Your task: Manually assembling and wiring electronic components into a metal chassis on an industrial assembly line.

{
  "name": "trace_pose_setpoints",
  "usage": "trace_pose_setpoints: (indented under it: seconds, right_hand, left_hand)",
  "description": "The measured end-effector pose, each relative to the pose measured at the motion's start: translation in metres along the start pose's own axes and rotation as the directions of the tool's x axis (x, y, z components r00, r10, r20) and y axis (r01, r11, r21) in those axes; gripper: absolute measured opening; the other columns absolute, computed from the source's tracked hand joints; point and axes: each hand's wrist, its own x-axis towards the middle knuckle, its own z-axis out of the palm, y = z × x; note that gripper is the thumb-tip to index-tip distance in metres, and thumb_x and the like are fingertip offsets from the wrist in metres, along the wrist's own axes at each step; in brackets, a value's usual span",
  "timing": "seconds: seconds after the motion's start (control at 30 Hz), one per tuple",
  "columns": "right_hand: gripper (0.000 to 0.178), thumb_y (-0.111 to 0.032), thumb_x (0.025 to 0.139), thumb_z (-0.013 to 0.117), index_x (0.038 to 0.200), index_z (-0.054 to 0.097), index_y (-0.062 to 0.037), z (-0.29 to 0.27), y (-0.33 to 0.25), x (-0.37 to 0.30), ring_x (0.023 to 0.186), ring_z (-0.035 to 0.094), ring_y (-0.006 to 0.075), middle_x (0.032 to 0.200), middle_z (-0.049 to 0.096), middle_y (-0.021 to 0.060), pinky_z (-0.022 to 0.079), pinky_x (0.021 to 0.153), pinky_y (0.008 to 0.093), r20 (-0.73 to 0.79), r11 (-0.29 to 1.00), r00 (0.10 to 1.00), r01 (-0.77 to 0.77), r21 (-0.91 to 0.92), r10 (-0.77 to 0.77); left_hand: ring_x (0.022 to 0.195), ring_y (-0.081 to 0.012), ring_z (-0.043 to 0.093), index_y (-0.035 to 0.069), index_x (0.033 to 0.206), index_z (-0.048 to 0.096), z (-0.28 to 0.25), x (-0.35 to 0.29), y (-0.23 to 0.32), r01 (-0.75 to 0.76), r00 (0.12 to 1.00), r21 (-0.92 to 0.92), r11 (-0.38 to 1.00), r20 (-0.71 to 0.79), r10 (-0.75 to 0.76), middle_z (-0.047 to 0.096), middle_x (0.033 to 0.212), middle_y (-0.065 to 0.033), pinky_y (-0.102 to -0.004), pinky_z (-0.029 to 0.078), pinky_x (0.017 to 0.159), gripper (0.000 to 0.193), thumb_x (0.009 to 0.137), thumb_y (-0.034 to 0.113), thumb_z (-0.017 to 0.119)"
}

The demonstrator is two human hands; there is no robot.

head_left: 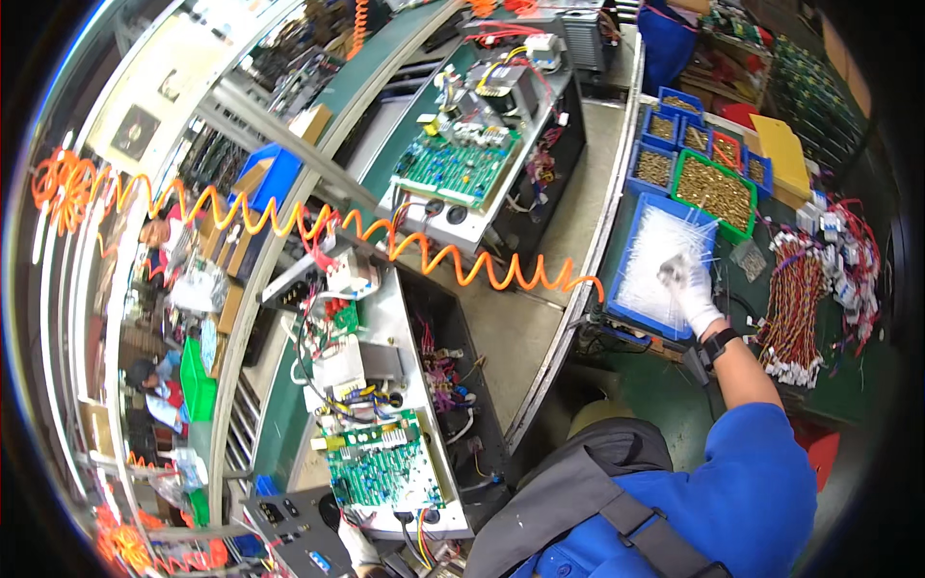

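My right hand [687, 287], in a white glove and with a black band at the wrist, reaches into a blue tray [617, 279] of thin white cable ties [647, 275]. Its fingers are bent together over the ties; what is between them is too small to make out. Low in the picture, my left hand [358, 545], also gloved, is at the edge of a black panel [299, 533] with cut-outs and appears to grip it. Its fingers are partly hidden. Beside it stands an open metal chassis [448, 511] carrying a green circuit board [385, 467].
A second chassis with a circuit board [458, 166] stands farther off. An orange coiled hose [462, 265] hangs across the middle. A green bin of brass fasteners [713, 193], smaller blue bins [653, 168] and twisted wire bundles [795, 299] lie at right. Two people [166, 390] are far left.
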Motion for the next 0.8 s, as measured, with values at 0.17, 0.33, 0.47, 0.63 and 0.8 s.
trace_pose_setpoints:
  seconds: [0.17, 0.33, 0.47, 0.63, 0.8]
  right_hand:
    - [0.013, -0.009, 0.088, 0.070, 0.095, 0.059, -0.0061, -0.049, -0.142, 0.013, 0.074, 0.058, 0.0105, 0.085, 0.060, 0.0008, 0.048, 0.063, 0.0255, 0.010, 0.734, 0.982, 0.134, 0.666, -0.188]
    - [0.011, 0.000, 0.092, 0.063, 0.100, 0.056, 0.0007, -0.042, -0.318, -0.126, 0.079, 0.065, 0.0135, 0.091, 0.065, 0.0080, 0.055, 0.073, 0.0274, 0.346, 0.203, 0.778, -0.280, 0.938, -0.525]
    - [0.011, -0.006, 0.094, 0.063, 0.101, 0.058, -0.0001, -0.038, -0.367, -0.225, 0.080, 0.065, 0.0127, 0.091, 0.065, 0.0083, 0.054, 0.072, 0.0284, 0.449, 0.211, 0.590, -0.428, 0.879, -0.671]
    - [0.033, -0.017, 0.084, 0.068, 0.114, 0.061, -0.0067, -0.033, -0.363, -0.274, 0.082, 0.065, 0.0238, 0.088, 0.065, 0.0101, 0.051, 0.081, 0.0396, 0.114, 0.202, 0.167, 0.822, 0.532, -0.979]
    - [0.023, -0.015, 0.079, 0.068, 0.101, 0.065, -0.0109, -0.034, -0.344, -0.311, 0.074, 0.063, 0.0293, 0.080, 0.064, 0.0075, 0.048, 0.071, 0.0410, 0.541, 0.469, 0.136, 0.696, 0.544, -0.830]
  left_hand:
    - [0.120, -0.0255, 0.053, -0.007, 0.131, 0.050, 0.062, -0.050, 0.122, -0.300, 0.826, 0.553, 0.778, -0.258, 0.501, 0.056, 0.133, -0.0184, -0.0358, 0.039, 0.106, 0.038, 0.098, 0.010, 0.053]
    - [0.098, -0.0253, 0.061, -0.001, 0.136, 0.049, 0.147, -0.162, 0.165, -0.784, 0.613, 0.322, 0.531, 0.257, 0.748, 0.061, 0.117, -0.0162, -0.0371, 0.047, 0.088, 0.054, 0.084, 0.006, 0.063]
    - [0.083, -0.0352, 0.062, 0.002, 0.116, 0.059, 0.132, -0.183, 0.126, -0.784, 0.539, 0.162, 0.600, 0.657, 0.527, 0.063, 0.088, -0.0191, -0.0432, 0.048, 0.070, 0.029, 0.089, 0.012, 0.063]
    - [0.062, -0.0373, 0.062, 0.004, 0.088, 0.059, 0.094, -0.200, 0.066, -0.743, 0.549, 0.346, 0.573, 0.805, 0.225, 0.060, 0.063, -0.0157, -0.0483, 0.046, 0.058, 0.023, 0.095, 0.026, 0.055]
    - [0.070, -0.0378, 0.064, 0.005, 0.088, 0.058, 0.067, -0.203, 0.042, -0.715, 0.452, 0.241, 0.656, 0.875, 0.171, 0.062, 0.068, -0.0179, -0.0484, 0.048, 0.063, 0.034, 0.098, 0.036, 0.050]
